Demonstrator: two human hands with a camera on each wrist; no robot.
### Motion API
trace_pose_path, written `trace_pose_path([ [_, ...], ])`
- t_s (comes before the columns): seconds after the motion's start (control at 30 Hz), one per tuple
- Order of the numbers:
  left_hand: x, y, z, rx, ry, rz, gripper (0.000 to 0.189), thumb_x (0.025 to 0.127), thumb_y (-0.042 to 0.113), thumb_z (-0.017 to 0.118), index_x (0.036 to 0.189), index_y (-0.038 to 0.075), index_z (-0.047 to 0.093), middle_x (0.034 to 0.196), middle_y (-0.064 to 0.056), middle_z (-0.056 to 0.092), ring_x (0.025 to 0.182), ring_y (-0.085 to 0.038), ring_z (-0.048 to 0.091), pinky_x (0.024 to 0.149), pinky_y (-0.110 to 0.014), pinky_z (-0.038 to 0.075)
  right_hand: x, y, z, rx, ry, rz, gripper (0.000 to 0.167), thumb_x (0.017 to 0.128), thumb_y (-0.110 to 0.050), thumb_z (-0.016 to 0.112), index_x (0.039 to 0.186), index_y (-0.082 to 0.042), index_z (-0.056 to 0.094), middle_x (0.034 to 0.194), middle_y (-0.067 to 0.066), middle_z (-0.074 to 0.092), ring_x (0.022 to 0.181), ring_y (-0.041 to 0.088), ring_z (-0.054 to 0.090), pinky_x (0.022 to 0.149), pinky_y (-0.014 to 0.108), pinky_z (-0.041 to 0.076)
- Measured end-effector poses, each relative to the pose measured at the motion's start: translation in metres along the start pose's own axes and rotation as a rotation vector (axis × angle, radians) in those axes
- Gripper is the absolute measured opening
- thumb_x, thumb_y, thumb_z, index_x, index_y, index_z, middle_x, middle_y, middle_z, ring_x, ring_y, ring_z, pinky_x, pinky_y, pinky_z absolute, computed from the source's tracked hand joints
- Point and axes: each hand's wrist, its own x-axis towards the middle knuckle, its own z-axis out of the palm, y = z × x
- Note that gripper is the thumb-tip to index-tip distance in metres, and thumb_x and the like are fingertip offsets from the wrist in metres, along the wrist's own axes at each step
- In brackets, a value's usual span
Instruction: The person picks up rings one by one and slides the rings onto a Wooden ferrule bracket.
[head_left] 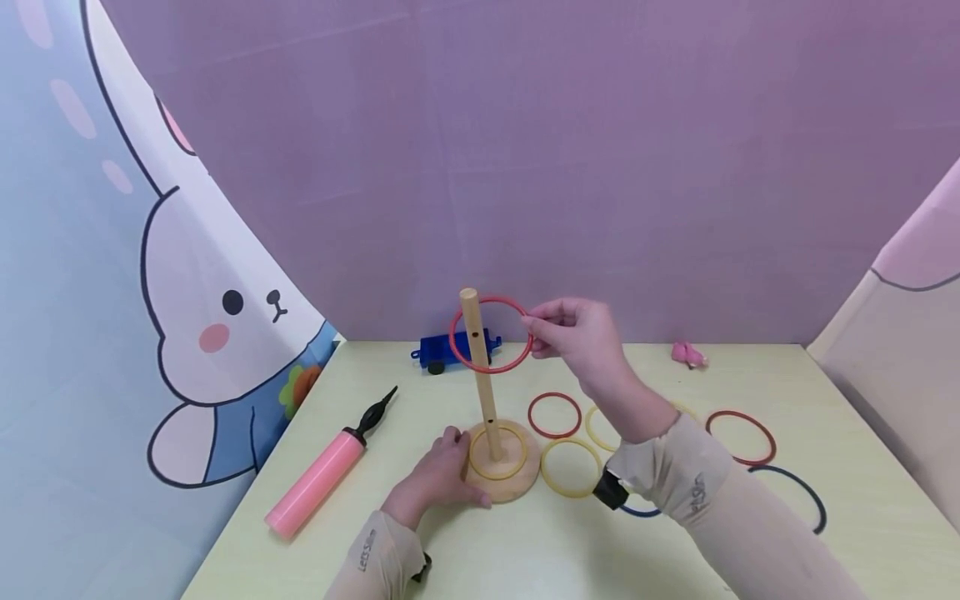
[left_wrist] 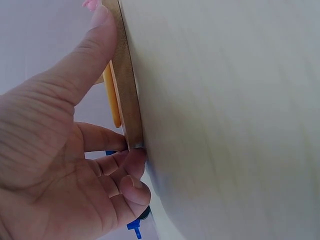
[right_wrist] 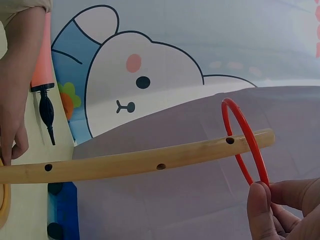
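Between thumb and fingers, my right hand [head_left: 577,333] pinches a red ring [right_wrist: 257,145] by its edge. In the right wrist view the ring encircles a wooden post [right_wrist: 115,159] close to its top end. The post, with several drilled holes, stands upright on a round wooden base [head_left: 528,475]. My left hand [head_left: 438,473] grips that base at its left edge, thumb on the near side and fingers on the far side, as the left wrist view shows. Around the foot of the post, a yellow ring [head_left: 498,477] lies on the base.
Right of the base lie a red ring [head_left: 554,437], a yellow ring [head_left: 572,494], another red ring [head_left: 772,450] and a blue ring [head_left: 813,496]. A pink pump [head_left: 318,483] lies left. Behind the post is a blue toy cart [head_left: 435,354]; a small pink object [head_left: 688,355] sits back right.
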Motion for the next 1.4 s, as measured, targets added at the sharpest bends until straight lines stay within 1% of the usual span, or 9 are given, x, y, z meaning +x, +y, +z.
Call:
trace_pose_path([
  [0.2,-0.001,0.001,-0.001,0.000,-0.005,-0.005,0.115,0.064,0.056,0.085,0.148,-0.003,0.034,0.134,-0.015,0.040,0.118,-0.030,0.045,0.100,-0.048,0.043,0.000,0.010,-0.001,-0.029,0.007,0.032,0.020,0.089,-0.005,0.071,0.103,0.008,0.067,0.081,0.011,0.067,0.062,0.015,0.065,0.065,0.032,0.058],
  [0.3,-0.002,0.002,-0.001,0.003,-0.001,0.004,0.114,0.064,0.056,0.085,0.147,-0.004,0.035,0.132,-0.016,0.040,0.117,-0.030,0.046,0.100,-0.048,0.043,0.001,0.015,-0.002,-0.036,0.008,0.036,0.020,0.089,-0.005,0.071,0.103,0.008,0.067,0.082,0.012,0.067,0.062,0.015,0.065,0.064,0.032,0.058],
  [0.43,-0.002,0.003,-0.002,0.005,0.000,0.009,0.114,0.064,0.056,0.085,0.146,-0.004,0.036,0.131,-0.016,0.041,0.115,-0.029,0.046,0.099,-0.048,0.044,0.001,0.022,-0.002,-0.048,0.014,0.041,0.018,0.088,-0.004,0.071,0.102,0.007,0.067,0.083,0.014,0.067,0.062,0.016,0.065,0.064,0.033,0.058],
  [0.67,-0.002,0.003,-0.001,0.001,-0.004,-0.002,0.113,0.064,0.056,0.085,0.147,-0.003,0.036,0.132,-0.014,0.041,0.114,-0.028,0.045,0.100,-0.048,0.043,0.000,0.035,-0.003,-0.064,0.018,0.071,0.018,0.088,-0.004,0.071,0.101,0.007,0.068,0.088,0.020,0.068,0.062,0.017,0.066,0.064,0.032,0.058],
  [0.83,-0.001,0.002,0.000,-0.002,-0.003,-0.005,0.113,0.064,0.056,0.085,0.147,-0.002,0.036,0.131,-0.014,0.040,0.113,-0.028,0.045,0.099,-0.048,0.043,0.000,0.044,-0.003,-0.078,0.023,0.080,0.017,0.087,-0.004,0.072,0.101,0.006,0.069,0.084,0.015,0.068,0.061,0.016,0.066,0.063,0.032,0.058],
  [0.9,-0.001,0.001,0.000,-0.003,-0.005,-0.008,0.113,0.065,0.056,0.085,0.148,-0.002,0.035,0.131,-0.014,0.040,0.113,-0.027,0.044,0.099,-0.047,0.044,0.000,0.048,-0.003,-0.080,0.025,0.084,0.017,0.087,-0.004,0.072,0.100,0.007,0.069,0.084,0.015,0.068,0.061,0.016,0.065,0.063,0.032,0.058],
  [1.13,0.001,-0.001,0.001,0.001,-0.005,-0.006,0.114,0.064,0.058,0.084,0.148,-0.001,0.035,0.129,-0.013,0.040,0.112,-0.026,0.044,0.098,-0.046,0.044,-0.002,0.063,-0.003,-0.029,0.016,0.117,0.018,0.087,-0.001,0.071,0.099,0.011,0.066,0.074,0.008,0.067,0.058,0.014,0.064,0.060,0.031,0.058],
  [1.3,0.001,-0.001,0.002,0.002,-0.004,-0.010,0.114,0.064,0.058,0.085,0.148,-0.001,0.035,0.130,-0.013,0.040,0.113,-0.027,0.044,0.099,-0.047,0.044,-0.002,0.073,-0.004,-0.054,0.017,0.100,0.015,0.087,0.000,0.070,0.097,0.011,0.067,0.073,0.009,0.066,0.057,0.013,0.063,0.060,0.031,0.058],
  [1.4,0.001,-0.001,0.001,-0.003,-0.002,-0.013,0.114,0.064,0.057,0.085,0.148,0.000,0.035,0.131,-0.014,0.039,0.114,-0.028,0.044,0.100,-0.048,0.043,-0.004,0.078,-0.005,-0.070,0.019,0.107,0.015,0.087,-0.001,0.070,0.097,0.010,0.066,0.076,0.012,0.067,0.058,0.013,0.064,0.060,0.030,0.058],
])
